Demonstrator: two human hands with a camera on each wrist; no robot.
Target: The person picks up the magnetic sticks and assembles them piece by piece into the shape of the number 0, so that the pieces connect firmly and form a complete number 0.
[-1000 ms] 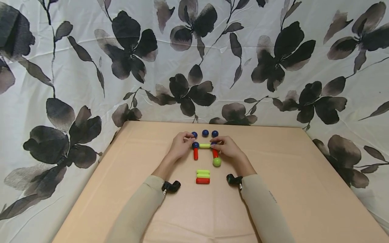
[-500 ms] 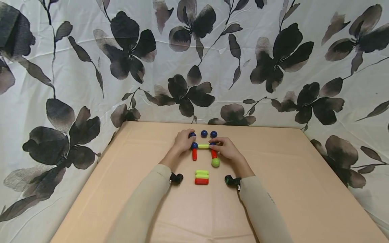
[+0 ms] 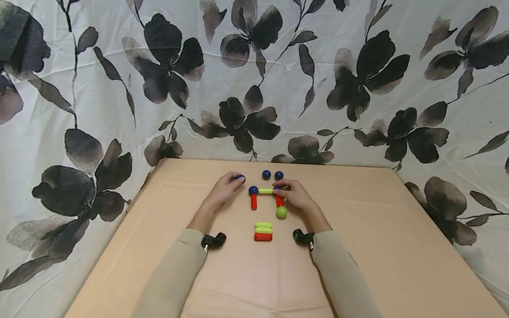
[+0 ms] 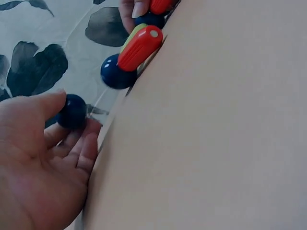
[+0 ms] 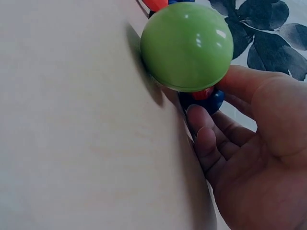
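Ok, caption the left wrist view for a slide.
Left hand holds a blue ball, apart from a red rod.

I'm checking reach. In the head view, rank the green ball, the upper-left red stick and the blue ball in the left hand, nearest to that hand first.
1. Blue ball: pinched in the left hand.
2. Upper-left red stick: to the hand's right.
3. Green ball: farther right, closer to the person.

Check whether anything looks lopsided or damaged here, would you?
No damage shows. Slightly lopsided, though: the right red rod ends in a green ball, while the left red rod has a bare near end.
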